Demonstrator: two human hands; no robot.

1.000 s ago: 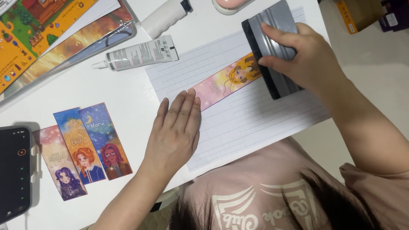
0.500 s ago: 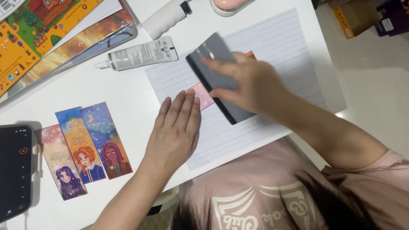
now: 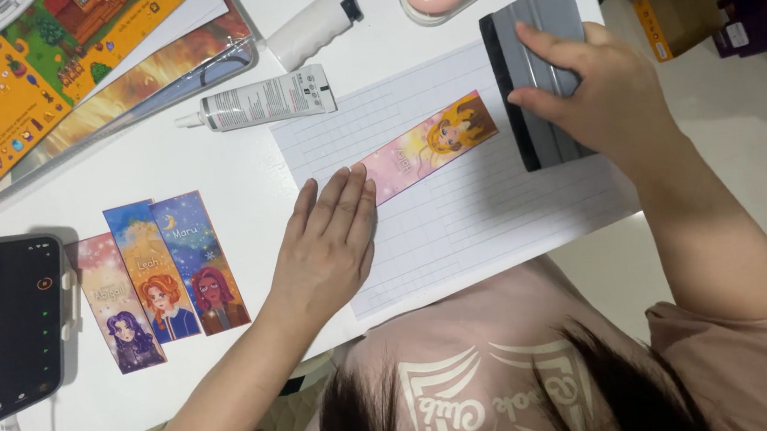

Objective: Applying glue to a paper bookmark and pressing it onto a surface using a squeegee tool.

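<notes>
r hand (image 3: 611,90) grips squeegee (image 3: 538,69) at bookmark (image 3: 424,148) end; l hand (image 3: 325,244) flat, released.

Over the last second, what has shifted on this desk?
The right hand, gripping the grey squeegee, swept it left across the pink bookmark and has now drawn it back to the bookmark's right end. The left hand stayed flat, pinning the bookmark's left end to the lined sheet. The three finished bookmarks, glue tube and phone have not moved.
</notes>
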